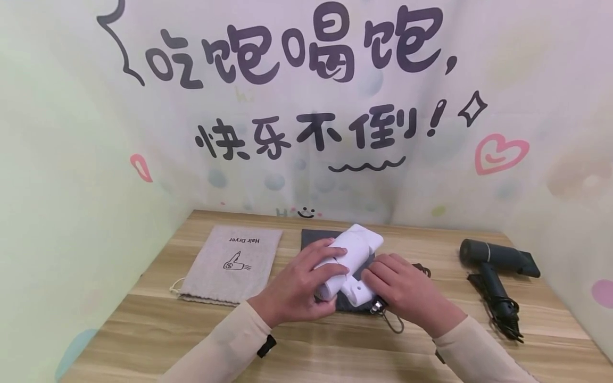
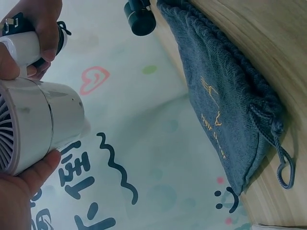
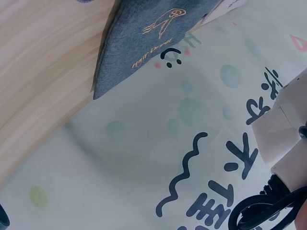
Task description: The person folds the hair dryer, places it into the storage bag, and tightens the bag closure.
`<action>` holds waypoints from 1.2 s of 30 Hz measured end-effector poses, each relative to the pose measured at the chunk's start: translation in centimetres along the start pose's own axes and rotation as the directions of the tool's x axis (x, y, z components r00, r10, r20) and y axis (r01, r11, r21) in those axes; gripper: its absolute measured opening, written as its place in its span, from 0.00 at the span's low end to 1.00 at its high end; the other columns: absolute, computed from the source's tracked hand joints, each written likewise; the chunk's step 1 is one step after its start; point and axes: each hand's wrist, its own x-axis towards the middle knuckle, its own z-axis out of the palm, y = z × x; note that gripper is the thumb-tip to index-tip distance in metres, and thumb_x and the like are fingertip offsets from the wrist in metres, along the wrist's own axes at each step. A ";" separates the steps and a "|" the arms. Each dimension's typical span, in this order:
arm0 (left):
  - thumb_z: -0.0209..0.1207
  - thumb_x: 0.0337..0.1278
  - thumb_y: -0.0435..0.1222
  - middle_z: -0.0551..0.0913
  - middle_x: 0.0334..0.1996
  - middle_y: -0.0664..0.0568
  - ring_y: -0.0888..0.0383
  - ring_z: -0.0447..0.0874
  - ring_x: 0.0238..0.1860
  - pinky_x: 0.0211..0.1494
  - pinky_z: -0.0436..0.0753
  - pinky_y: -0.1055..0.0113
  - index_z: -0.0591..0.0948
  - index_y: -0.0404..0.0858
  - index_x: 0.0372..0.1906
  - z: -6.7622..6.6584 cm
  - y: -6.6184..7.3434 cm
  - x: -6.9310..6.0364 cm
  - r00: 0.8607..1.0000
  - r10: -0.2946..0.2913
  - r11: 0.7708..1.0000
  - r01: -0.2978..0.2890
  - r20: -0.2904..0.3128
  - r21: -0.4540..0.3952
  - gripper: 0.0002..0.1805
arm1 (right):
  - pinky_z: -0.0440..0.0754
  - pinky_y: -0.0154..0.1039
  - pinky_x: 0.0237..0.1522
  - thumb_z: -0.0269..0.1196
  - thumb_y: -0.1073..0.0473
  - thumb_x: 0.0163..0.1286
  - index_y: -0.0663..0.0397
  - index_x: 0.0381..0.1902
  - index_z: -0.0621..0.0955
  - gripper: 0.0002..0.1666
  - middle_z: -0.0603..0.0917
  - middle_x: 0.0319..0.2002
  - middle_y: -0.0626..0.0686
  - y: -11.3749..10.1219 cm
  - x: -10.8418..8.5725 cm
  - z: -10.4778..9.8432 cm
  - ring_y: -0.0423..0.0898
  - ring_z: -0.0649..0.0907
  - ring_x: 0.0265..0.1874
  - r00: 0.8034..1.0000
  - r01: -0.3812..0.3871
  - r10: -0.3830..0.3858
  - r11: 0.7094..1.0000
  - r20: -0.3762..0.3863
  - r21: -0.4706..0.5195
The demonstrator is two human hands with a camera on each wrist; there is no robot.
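Observation:
A white hair dryer (image 1: 353, 254) is held above a dark drawstring pouch (image 1: 311, 239). My left hand (image 1: 301, 282) grips its barrel, the fingers curled over the top. At the handle, my right hand (image 1: 399, 282) holds the white handle and the black cord with its plug. The left wrist view shows the dryer's barrel (image 2: 62, 108), its vented end and the blue-grey pouch (image 2: 216, 96) on the table. In the right wrist view, the black cord (image 3: 259, 211) loops at the handle of the dryer (image 3: 280, 129); the right hand's fingers are mostly out of that view.
A light grey pouch (image 1: 234, 266) printed "Hair Dryer" lies at the left of the wooden table (image 1: 330, 346). At the right lies a black hair dryer (image 1: 498, 258) with its cord bundled by the handle. A printed curtain (image 1: 306, 186) hangs behind the table.

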 end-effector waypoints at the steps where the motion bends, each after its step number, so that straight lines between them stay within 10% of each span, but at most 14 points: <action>1: 0.72 0.32 0.38 0.73 0.61 0.46 0.44 0.68 0.66 0.69 0.68 0.59 0.78 0.42 0.49 0.0 0.0 0.0 1.000 0.000 1.000 0.000 0.000 -0.003 0.29 | 0.79 0.45 0.40 0.42 0.68 0.73 0.61 0.39 0.78 0.15 0.78 0.35 0.52 -0.1 0.0 0.0 0.52 0.79 0.37 1.000 -0.001 0.001 1.000 -0.002 -0.005; 36: 0.76 0.34 0.40 0.72 0.59 0.44 0.49 0.72 0.61 0.62 0.74 0.64 0.79 0.44 0.48 -0.5 -0.5 0.2 0.999 -0.034 0.999 0.034 0.014 -0.014 0.29 | 0.79 0.42 0.45 0.39 0.68 0.78 0.59 0.41 0.77 0.18 0.80 0.38 0.50 -1.3 0.6 -0.2 0.49 0.79 0.39 0.999 0.002 0.001 0.998 0.044 -0.061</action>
